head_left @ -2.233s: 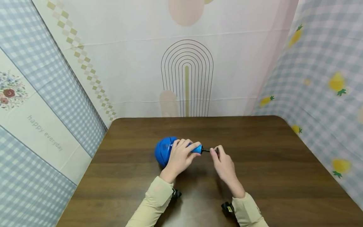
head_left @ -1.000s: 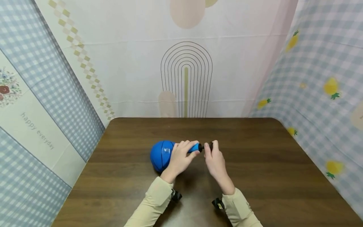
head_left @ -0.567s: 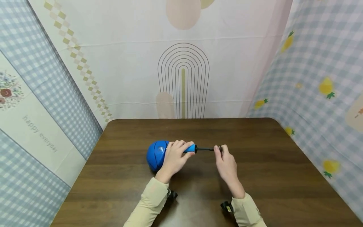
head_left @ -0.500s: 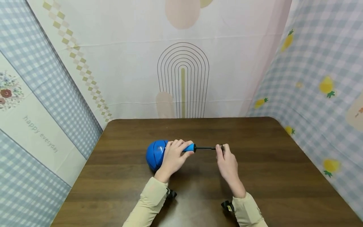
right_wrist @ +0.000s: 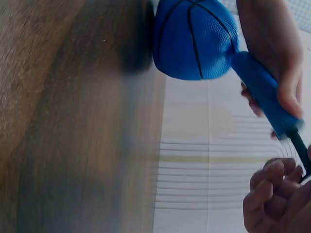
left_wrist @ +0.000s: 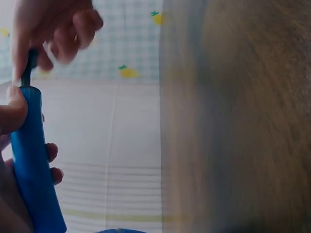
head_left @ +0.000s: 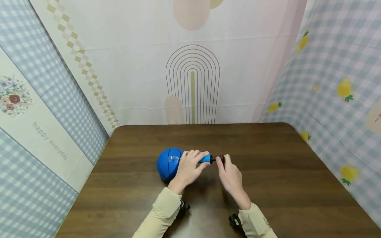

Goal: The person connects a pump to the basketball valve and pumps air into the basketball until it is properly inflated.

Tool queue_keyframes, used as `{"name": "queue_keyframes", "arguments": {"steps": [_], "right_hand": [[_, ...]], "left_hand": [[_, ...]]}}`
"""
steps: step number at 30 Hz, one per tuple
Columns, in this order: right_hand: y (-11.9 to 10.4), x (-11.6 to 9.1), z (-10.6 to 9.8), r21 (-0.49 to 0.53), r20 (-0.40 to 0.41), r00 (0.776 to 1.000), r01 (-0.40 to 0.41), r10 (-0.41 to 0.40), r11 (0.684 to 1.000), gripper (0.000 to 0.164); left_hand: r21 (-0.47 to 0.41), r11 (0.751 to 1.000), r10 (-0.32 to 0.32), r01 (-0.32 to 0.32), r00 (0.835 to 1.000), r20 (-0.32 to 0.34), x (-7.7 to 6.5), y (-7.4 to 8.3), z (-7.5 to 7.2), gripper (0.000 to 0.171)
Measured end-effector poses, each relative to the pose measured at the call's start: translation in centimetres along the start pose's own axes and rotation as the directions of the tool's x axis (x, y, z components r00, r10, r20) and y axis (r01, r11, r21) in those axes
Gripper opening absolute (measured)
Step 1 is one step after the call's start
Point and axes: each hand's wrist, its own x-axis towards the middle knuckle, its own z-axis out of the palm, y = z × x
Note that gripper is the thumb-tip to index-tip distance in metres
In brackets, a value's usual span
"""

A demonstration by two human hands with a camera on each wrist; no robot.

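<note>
A blue rubber basketball (head_left: 169,165) with black seams rests on the table, its outline a little uneven in the right wrist view. Joined to its right side is a blue hand pump (head_left: 205,159), lying roughly level. My left hand (head_left: 187,169) grips the pump's barrel (left_wrist: 35,160), fingers over the far side and thumb near its black end. With thumb and fingers, my right hand (head_left: 230,177) holds the black handle (head_left: 223,160). Only a short length of rod (right_wrist: 298,145) shows between barrel and handle. The joint between pump and ball is mostly behind my left hand.
The brown wooden table (head_left: 282,172) extends on both sides of the hands. Behind it hangs a pale cloth (head_left: 143,76) with an arch pattern. Checked cloths (head_left: 330,109) close in the sides. A black wrist camera (head_left: 235,220) sits below each hand.
Half a second ago the rod was drawn far out; my right hand has since moved left, sliding it mostly into the barrel. Ball and left hand have shifted slightly right in view.
</note>
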Motion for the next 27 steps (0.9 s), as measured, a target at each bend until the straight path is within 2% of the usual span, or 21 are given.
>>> {"name": "queue_keyframes", "arguments": {"steps": [5, 8, 10, 14, 17, 21, 25, 27], "right_hand": [[1.2, 0.1, -1.2, 0.049, -0.158, 0.984, -0.08, 0.087, 0.996, 0.035], [1.5, 0.3, -1.3, 0.088, -0.188, 0.975, -0.102, 0.117, 0.991, 0.035], [1.5, 0.3, -0.9, 0.117, -0.144, 0.981, -0.113, 0.13, 0.987, 0.036], [0.9, 0.2, 0.7, 0.153, 0.007, 0.988, -0.155, 0.156, 0.976, 0.04], [0.5, 0.1, 1.6, 0.175, 0.081, 0.985, -0.166, 0.154, 0.971, 0.039], [0.5, 0.3, 1.4, 0.146, 0.098, 0.987, -0.139, 0.126, 0.979, 0.04], [1.1, 0.7, -0.2, 0.08, 0.074, 0.992, -0.108, 0.103, 0.991, 0.043], [1.6, 1.0, -1.1, 0.07, 0.045, 0.991, -0.126, 0.123, 0.99, 0.043]], "left_hand": [[0.034, 0.999, -0.041, 0.041, 0.999, -0.009, -0.2, -0.9, -0.7, 0.037], [0.071, 0.997, -0.044, 0.044, 0.999, -0.007, -0.1, -0.8, -0.8, 0.037], [0.111, 0.993, -0.027, 0.026, 1.0, 0.005, 0.0, -0.5, -0.5, 0.037], [0.192, 0.981, 0.012, -0.02, 0.999, 0.046, 0.1, 0.7, 0.4, 0.038], [0.207, 0.978, 0.015, -0.03, 0.997, 0.076, -0.1, 1.2, 1.0, 0.039], [0.163, 0.986, 0.02, -0.034, 0.996, 0.09, -0.4, 0.7, 0.7, 0.038], [0.086, 0.996, 0.018, -0.024, 0.997, 0.072, -0.4, -0.4, -0.2, 0.038], [0.074, 0.997, 0.003, -0.006, 0.999, 0.05, -0.4, -1.2, -0.8, 0.038]]}}
